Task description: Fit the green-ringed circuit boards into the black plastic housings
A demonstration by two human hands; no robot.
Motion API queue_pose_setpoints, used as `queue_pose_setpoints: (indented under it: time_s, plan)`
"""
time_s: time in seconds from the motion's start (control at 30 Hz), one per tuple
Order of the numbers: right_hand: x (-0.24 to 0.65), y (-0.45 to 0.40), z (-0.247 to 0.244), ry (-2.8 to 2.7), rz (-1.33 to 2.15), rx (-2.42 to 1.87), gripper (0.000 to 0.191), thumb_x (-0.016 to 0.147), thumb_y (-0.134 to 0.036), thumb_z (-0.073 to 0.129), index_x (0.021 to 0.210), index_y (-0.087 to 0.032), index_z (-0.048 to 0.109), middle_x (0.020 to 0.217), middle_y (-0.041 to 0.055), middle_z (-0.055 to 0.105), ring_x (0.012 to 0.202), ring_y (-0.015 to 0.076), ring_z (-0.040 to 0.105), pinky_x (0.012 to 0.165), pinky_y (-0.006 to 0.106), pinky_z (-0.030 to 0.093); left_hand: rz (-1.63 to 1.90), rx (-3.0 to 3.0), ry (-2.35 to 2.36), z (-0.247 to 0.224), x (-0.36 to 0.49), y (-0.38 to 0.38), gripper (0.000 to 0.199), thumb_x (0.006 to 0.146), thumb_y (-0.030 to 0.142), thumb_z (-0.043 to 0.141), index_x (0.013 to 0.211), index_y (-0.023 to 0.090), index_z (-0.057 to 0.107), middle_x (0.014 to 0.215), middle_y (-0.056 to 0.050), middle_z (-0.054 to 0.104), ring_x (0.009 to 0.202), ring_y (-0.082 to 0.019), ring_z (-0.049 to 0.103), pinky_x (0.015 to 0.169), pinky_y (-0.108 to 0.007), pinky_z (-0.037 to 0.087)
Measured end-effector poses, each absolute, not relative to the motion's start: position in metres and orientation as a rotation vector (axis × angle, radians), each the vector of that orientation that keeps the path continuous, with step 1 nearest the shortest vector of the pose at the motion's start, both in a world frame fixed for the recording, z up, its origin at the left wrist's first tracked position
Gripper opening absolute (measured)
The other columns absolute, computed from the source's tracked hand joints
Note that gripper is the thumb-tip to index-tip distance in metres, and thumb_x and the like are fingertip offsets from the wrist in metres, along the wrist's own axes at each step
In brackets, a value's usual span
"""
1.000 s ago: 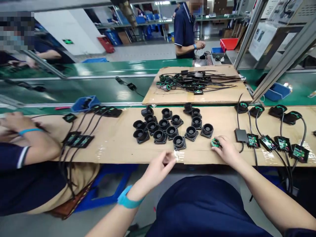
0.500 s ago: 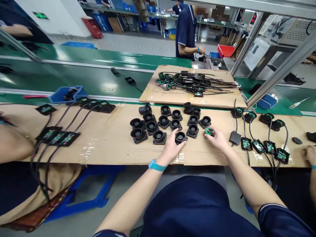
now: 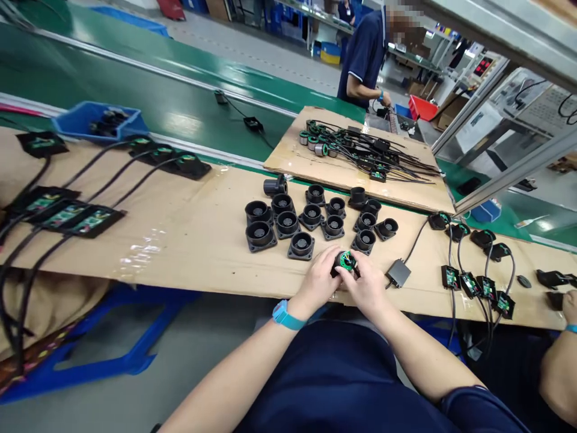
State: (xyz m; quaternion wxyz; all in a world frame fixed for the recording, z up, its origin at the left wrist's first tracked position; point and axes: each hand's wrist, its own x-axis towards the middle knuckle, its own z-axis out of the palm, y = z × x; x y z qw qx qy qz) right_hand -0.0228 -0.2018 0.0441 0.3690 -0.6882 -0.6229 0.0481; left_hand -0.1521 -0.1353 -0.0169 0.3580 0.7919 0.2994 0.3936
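My left hand [image 3: 319,275] grips a black round housing [image 3: 338,263] just above the near part of the cardboard. Closed from the other side, my right hand [image 3: 368,284] has its fingers on a round green circuit board [image 3: 346,260] with small coloured wires, which sits at the housing's open top. How deep it goes inside is hidden by my fingers. Beyond my hands stand several similar black housings [image 3: 301,245] with square flanges, most facing up and one lying on its side. Right of my hand rests a closed black box [image 3: 398,273] on a cable.
Cabled units with open circuit boxes lie left [image 3: 92,221] and right [image 3: 469,284]. A pile of cabled parts [image 3: 374,150] covers a raised cardboard sheet [image 3: 288,157] behind. A blue bin [image 3: 72,123] stands back left. A co-worker's hand [image 3: 570,307] is at the right edge.
My left hand has lifted a housing from the near row and drawn it closer. The right hand has moved left, bringing the green board to the housing. My view has shifted and tilted.
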Motion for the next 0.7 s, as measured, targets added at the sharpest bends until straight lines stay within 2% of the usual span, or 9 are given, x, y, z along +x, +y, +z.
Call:
queue_pose_setpoints:
  time_s: [0.07,0.23,0.3,0.4,0.47,0.53,0.63,0.7]
  plan:
    - [-0.023,-0.201,0.042,-1.610,0.079,-1.799,0.038,0.089,-0.040,0.069,0.122,-0.022,0.066,0.114,0.0131,0.070,0.108,0.0296,0.068,0.098,0.046,0.058,1.041,2.044,0.751,-0.017,-0.152,-0.137,0.057,0.083,0.008,0.056,0.138,0.021,0.050,0.141,-0.014,0.055,0.136,-0.027,0.051,0.118,-0.050,0.044]
    - [-0.028,-0.203,0.046,-1.600,0.104,-2.014,0.039,0.083,-0.044,0.077,0.108,-0.016,0.067,0.107,0.0125,0.064,0.088,0.0243,0.067,0.082,0.040,0.061,1.063,1.984,0.743,-0.017,-0.151,-0.136,0.059,0.077,0.000,0.049,0.132,0.018,0.051,0.140,-0.015,0.052,0.135,-0.027,0.050,0.117,-0.051,0.044]
    - [-0.027,-0.205,0.047,-1.597,0.124,-2.019,0.044,0.082,-0.045,0.078,0.112,-0.015,0.066,0.117,0.0157,0.061,0.096,0.0257,0.067,0.085,0.041,0.060,1.063,1.968,0.749,-0.018,-0.151,-0.135,0.058,0.075,-0.001,0.051,0.130,0.018,0.053,0.138,-0.015,0.054,0.134,-0.028,0.050,0.116,-0.050,0.044]
    - [-0.021,-0.210,0.044,-1.676,0.174,-1.895,0.054,0.085,-0.043,0.075,0.129,-0.017,0.059,0.133,0.0177,0.057,0.118,0.0288,0.062,0.097,0.043,0.057,1.045,1.972,0.764,-0.020,-0.149,-0.133,0.054,0.076,0.004,0.059,0.128,0.018,0.053,0.134,-0.015,0.057,0.130,-0.029,0.053,0.114,-0.051,0.045]
    - [-0.015,-0.210,0.038,-1.767,0.239,-1.820,0.051,0.089,-0.038,0.071,0.134,-0.018,0.056,0.136,0.0166,0.057,0.126,0.0285,0.058,0.103,0.044,0.054,1.001,1.990,0.765,-0.020,-0.148,-0.130,0.052,0.078,0.008,0.063,0.128,0.018,0.053,0.131,-0.014,0.059,0.127,-0.030,0.056,0.112,-0.052,0.046]
    - [-0.011,-0.205,0.033,-1.814,0.295,-1.798,0.046,0.091,-0.034,0.069,0.132,-0.017,0.058,0.133,0.0162,0.061,0.125,0.0277,0.059,0.105,0.044,0.052,0.936,1.996,0.771,-0.019,-0.150,-0.128,0.053,0.078,0.009,0.062,0.129,0.019,0.053,0.129,-0.013,0.062,0.123,-0.029,0.058,0.110,-0.052,0.046]
    - [-0.009,-0.194,0.032,-1.843,0.338,-1.820,0.038,0.088,-0.030,0.072,0.122,-0.015,0.065,0.119,0.0146,0.068,0.110,0.0258,0.066,0.099,0.040,0.055,0.801,1.923,0.739,-0.015,-0.158,-0.127,0.069,0.072,0.014,0.074,0.136,0.021,0.049,0.134,-0.013,0.060,0.124,-0.030,0.058,0.110,-0.051,0.047]
    - [-0.010,-0.188,0.038,-1.883,0.349,-1.819,0.030,0.087,-0.029,0.072,0.114,-0.016,0.069,0.106,0.0117,0.070,0.098,0.0240,0.068,0.091,0.038,0.057,0.802,1.797,0.694,-0.013,-0.167,-0.127,0.091,0.065,0.028,0.087,0.144,0.022,0.042,0.144,-0.015,0.053,0.133,-0.033,0.053,0.112,-0.051,0.045]
